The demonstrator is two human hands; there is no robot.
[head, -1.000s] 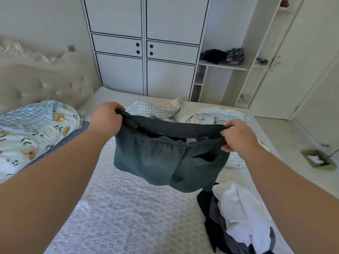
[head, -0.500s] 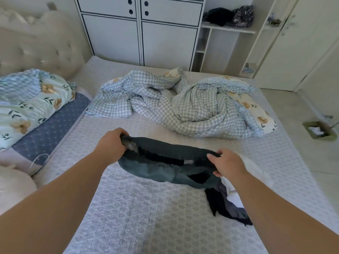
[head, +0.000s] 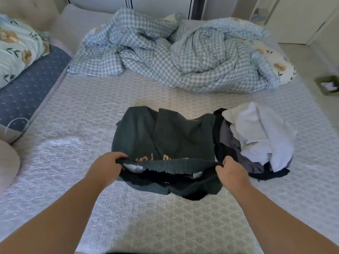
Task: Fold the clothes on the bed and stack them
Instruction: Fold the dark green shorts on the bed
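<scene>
Dark green shorts lie spread on the grey quilted bed, legs pointing away from me. My left hand grips the left end of the elastic waistband and my right hand grips the right end, holding the band stretched and slightly raised. Orange lettering shows just under the band. A heap of unfolded clothes, white, grey and black, touches the shorts' right side.
A crumpled blue checked duvet fills the far half of the bed. A floral pillow and a navy dotted one lie at the left. A small green bin stands on the floor to the right.
Both hands have brought the shorts down from the air onto the bed, toward me. The legs now lie flat on the quilt. The view has tilted downward.
</scene>
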